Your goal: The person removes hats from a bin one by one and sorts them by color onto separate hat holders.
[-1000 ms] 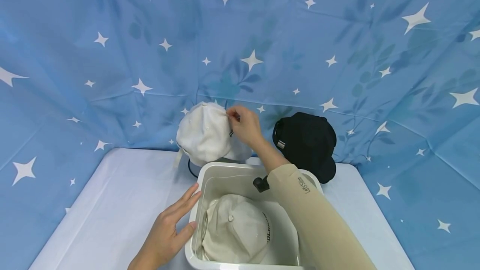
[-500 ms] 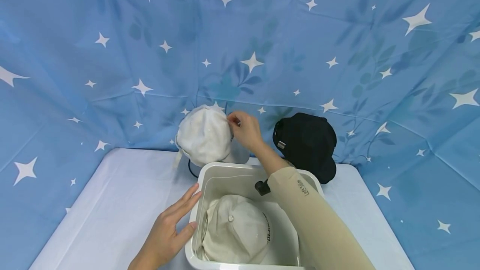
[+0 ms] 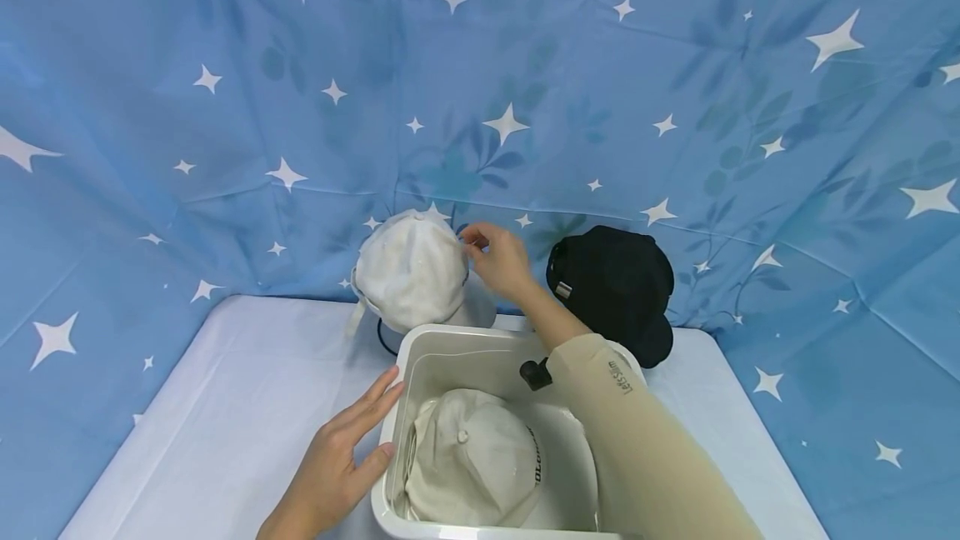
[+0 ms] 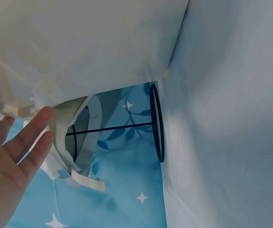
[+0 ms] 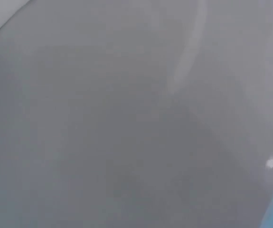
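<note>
A white cap (image 3: pixel 412 269) with a loose strap sits on a black wire stand, whose base (image 4: pixel 157 123) and rod show in the left wrist view. My right hand (image 3: pixel 501 261) is at the cap's upper right side, fingers bent and fingertips at its edge. There is a gap between thumb and forefinger. My left hand (image 3: pixel 333 452) rests straight fingers against the left rim of a white plastic bin (image 3: pixel 387 432). Inside the bin lies a cream cap (image 3: pixel 476 457) with dark lettering. The right wrist view shows mostly a blurred pale surface, with the fingers out of sight.
A black cap (image 3: pixel 615 294) with a metal buckle stands at the back right. The white-covered table (image 3: pixel 247 390) meets a blue star-print cloth (image 3: pixel 300 107) behind it. A small black device (image 3: pixel 534 373) is at my right wrist, above the bin.
My right hand has drawn back slightly to the right, and its fingertips have spread apart. The white cap's crown has shifted a little and looks smoother. My left hand stays where it was.
</note>
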### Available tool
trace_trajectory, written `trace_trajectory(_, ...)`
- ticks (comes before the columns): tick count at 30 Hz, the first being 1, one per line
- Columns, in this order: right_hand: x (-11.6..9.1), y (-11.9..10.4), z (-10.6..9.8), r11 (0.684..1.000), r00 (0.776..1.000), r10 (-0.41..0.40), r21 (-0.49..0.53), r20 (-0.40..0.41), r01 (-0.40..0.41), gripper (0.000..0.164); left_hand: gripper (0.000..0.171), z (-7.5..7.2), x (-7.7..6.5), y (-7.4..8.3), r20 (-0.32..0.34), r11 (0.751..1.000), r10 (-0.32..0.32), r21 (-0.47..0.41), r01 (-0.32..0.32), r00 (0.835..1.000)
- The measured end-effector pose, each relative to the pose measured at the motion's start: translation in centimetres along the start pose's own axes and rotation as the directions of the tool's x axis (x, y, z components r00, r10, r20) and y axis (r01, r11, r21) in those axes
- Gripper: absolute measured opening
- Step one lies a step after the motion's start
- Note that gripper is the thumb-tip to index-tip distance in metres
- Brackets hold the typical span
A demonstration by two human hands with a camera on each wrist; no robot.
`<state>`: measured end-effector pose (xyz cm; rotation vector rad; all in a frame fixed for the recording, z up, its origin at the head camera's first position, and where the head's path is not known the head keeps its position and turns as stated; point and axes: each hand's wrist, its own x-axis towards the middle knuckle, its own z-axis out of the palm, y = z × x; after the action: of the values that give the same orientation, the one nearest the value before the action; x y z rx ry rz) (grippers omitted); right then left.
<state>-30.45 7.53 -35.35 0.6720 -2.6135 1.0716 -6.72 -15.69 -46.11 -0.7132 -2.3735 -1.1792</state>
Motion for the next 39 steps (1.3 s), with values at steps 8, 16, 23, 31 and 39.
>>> trace_trajectory(8, -0.7, -0.8, -3.2, 1.000, 0.999, -0.015, -0.001, 0.037, 0.015, 0.022, 0.063, -0.2, -0.1, -0.1, 0.006, 1.000, -0.003, 0.018, 0.002, 1.000)
trace_trajectory(16, -2.0, -1.7, -5.9, 0.997, 0.997, -0.057, -0.046, 0.060, 0.059, 0.026, 0.062, -0.2, -0.2, -0.1, 0.012, 1.000, -0.014, 0.017, 0.014, 1.000)
trace_trajectory(23, -3.2, -2.9, -7.9, 0.991, 0.993, -0.068, -0.108, 0.099, 0.079, 0.030, 0.063, -0.1, -0.3, -0.1, 0.015, 1.000, -0.015, 0.009, 0.015, 1.000)
trace_trajectory(31, -4.9, -4.2, -9.5, 0.982, 0.983, -0.129, -0.121, 0.132, 0.146, 0.033, 0.063, -0.1, -0.2, 0.0, 0.012, 1.000, -0.008, 0.000, 0.008, 1.000)
trace_trajectory(39, -6.8, -4.6, -11.3, 0.962, 0.966, -0.240, -0.110, 0.096, 0.250, 0.037, 0.061, -0.1, 0.0, 0.0, 0.015, 1.000, -0.008, -0.015, 0.008, 1.000)
